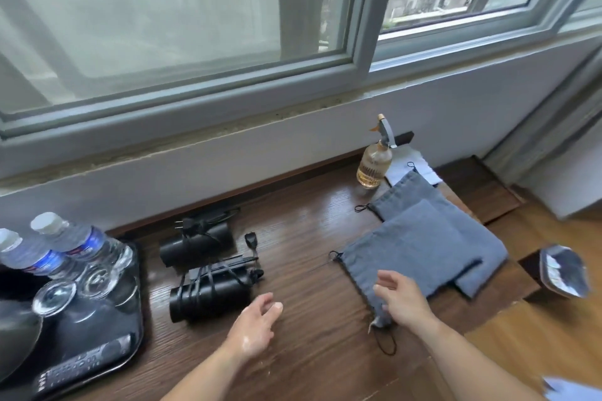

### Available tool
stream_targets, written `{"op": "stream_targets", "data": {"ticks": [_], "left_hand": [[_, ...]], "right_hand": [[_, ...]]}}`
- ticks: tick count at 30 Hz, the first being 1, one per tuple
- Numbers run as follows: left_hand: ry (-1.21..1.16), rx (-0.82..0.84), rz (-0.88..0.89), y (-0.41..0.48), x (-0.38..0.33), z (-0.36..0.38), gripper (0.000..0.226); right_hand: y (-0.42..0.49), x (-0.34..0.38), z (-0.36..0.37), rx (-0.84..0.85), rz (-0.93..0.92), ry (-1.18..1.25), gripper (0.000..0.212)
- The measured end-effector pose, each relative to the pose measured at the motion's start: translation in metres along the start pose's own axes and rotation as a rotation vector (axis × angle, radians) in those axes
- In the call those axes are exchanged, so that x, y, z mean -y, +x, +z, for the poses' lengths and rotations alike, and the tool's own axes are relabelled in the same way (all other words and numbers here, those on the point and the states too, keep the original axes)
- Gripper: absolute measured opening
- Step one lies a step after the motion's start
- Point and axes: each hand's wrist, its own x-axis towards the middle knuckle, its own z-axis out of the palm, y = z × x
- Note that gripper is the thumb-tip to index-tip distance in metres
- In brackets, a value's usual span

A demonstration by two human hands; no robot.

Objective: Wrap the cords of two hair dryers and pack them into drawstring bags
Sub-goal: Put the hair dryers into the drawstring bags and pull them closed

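Two black hair dryers lie side by side on the dark wooden table (319, 273), cords wound round them: the near dryer (211, 295) and the far dryer (197, 242) with its plug at the back. Two grey-blue drawstring bags lie flat and overlapping to the right, the near bag (407, 251) over the far bag (433, 202). My left hand (254, 325) hovers open just right of the near dryer, holding nothing. My right hand (402, 298) is over the near bag's front corner, fingers relaxed; whether it touches the cloth is unclear.
A black tray (130, 332) at the left holds two water bottles (65, 244), upturned glasses (53, 298) and a remote. A glass spray bottle (374, 163) stands at the back by the wall. A small dark dish (563, 270) sits at the table's right edge.
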Motion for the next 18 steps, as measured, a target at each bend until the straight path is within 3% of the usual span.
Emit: {"op": "stream_targets", "data": {"ticks": [10, 13, 18], "left_hand": [[-0.010, 0.061, -0.120, 0.060, -0.046, 0.154, 0.030], [-0.046, -0.007, -0.139, 0.069, -0.050, 0.173, 0.026], [0.003, -0.134, -0.138, 0.080, -0.049, 0.186, 0.029]], "right_hand": [[0.084, -0.019, -0.142, -0.187, -0.133, -0.459, 0.041], [0.108, -0.022, -0.164, -0.233, -0.172, -0.570, 0.043], [0.128, -0.019, -0.176, -0.219, -0.090, -0.635, 0.051]]}}
